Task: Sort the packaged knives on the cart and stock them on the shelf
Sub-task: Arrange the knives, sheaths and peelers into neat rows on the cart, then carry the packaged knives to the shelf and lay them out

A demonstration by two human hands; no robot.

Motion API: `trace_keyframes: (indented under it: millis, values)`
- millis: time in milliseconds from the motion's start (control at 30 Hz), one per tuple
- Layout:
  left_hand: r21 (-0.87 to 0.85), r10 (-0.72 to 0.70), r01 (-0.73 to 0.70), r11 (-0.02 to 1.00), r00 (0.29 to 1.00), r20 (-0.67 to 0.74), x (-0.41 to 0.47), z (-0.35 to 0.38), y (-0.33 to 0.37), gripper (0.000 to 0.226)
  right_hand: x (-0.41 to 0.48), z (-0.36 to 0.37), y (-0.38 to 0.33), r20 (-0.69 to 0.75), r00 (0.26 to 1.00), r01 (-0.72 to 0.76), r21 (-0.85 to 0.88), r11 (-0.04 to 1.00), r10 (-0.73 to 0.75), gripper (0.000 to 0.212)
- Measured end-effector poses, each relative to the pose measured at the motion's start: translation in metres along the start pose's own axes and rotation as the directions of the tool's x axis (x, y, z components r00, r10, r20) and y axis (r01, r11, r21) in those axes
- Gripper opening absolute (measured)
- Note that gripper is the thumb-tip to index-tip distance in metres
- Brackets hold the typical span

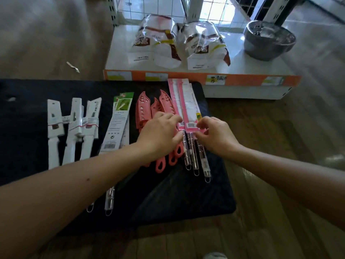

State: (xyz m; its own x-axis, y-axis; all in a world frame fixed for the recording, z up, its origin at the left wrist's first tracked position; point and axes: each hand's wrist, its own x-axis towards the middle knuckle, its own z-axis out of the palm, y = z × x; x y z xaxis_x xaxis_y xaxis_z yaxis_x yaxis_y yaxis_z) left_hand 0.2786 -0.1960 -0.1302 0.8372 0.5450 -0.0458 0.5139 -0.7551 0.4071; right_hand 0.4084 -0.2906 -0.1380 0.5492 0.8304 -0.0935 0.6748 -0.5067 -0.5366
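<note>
Cart [177,193] top black, on wood floor. Behind it, the white shelf [242,66] base holds two bags [160,43] and grey bowls [268,40]. Left hand [160,133] and right hand [216,135] are both curled, pinching opposite edges of the pink-card knives [186,109] at the cart's far right. Count: three pink-card, at least three coral knives [143,113], two green-card knives [117,124], three white knives [54,124].

Three white-packed knives [73,128], two green-card knives [116,126], at least three coral sheathed knives [143,111], their full number hidden under a hand, and three pink-card knives [186,101] with steel handles lie on one black cart [28,90]. Beyond it, one low shelf [242,71] carries two bags [158,43] and one grey bowl [268,42].
</note>
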Motion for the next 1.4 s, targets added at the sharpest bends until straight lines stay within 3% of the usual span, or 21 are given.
trace_keyframes:
  millis: [200, 333, 467, 633, 833, 933, 1033, 1133, 1267, 1400]
  values:
    - [-0.016, 0.042, -0.040, 0.999, 0.991, 0.126, -0.001, 0.013, 0.020, 0.042, -0.012, -0.004, 0.019, 0.004, 0.981, -0.196, 0.036, 0.980, 0.196, 0.019]
    - [0.212, -0.099, 0.064, 0.975, 0.982, 0.160, 0.003, 0.018, 0.034, 0.038, -0.016, -0.003, 0.024, 0.105, 0.941, -0.333, 0.109, 0.937, 0.322, 0.018]
    - [0.253, -0.227, 0.176, 0.951, 0.955, 0.189, 0.010, 0.023, 0.049, 0.047, -0.011, 0.002, 0.025, 0.277, 0.867, -0.491, 0.336, 0.804, 0.414, 0.014]
    - [0.170, -0.359, 0.321, 0.932, 0.886, 0.293, 0.016, 0.021, 0.059, 0.028, -0.008, 0.003, 0.024, 0.393, 0.798, -0.601, 0.466, 0.650, 0.456, 0.011]
    - [0.195, -0.346, 0.291, 0.936, 0.857, 0.381, 0.015, 0.029, 0.064, 0.026, -0.009, -0.003, 0.031, 0.467, 0.764, -0.644, 0.512, 0.569, 0.445, 0.008]
    - [0.057, -0.328, 0.336, 0.940, 0.844, 0.425, 0.015, 0.031, 0.068, 0.024, -0.009, -0.004, 0.036, 0.513, 0.720, -0.693, 0.535, 0.483, 0.467, 0.013]
    - [-0.141, -0.306, 0.401, 0.905, 0.845, 0.439, 0.015, 0.032, 0.071, 0.028, -0.008, -0.009, 0.043, 0.540, 0.713, -0.701, 0.538, 0.469, 0.447, 0.011]
    - [-0.382, -0.346, 0.522, 0.763, 0.829, 0.440, 0.014, 0.038, 0.069, 0.019, -0.009, -0.015, 0.047, 0.548, 0.734, -0.679, 0.581, 0.448, 0.401, 0.016]
    - [-0.655, -0.371, 0.618, 0.435, 0.786, 0.495, 0.011, 0.045, 0.066, 0.016, -0.013, -0.018, 0.048, 0.592, 0.726, -0.685, 0.575, 0.448, 0.351, 0.020]
    - [-0.726, -0.351, 0.541, 0.425, 0.837, 0.419, 0.009, 0.046, 0.063, 0.024, -0.015, -0.016, 0.044, 0.550, 0.750, -0.661, 0.619, 0.423, 0.368, 0.037]
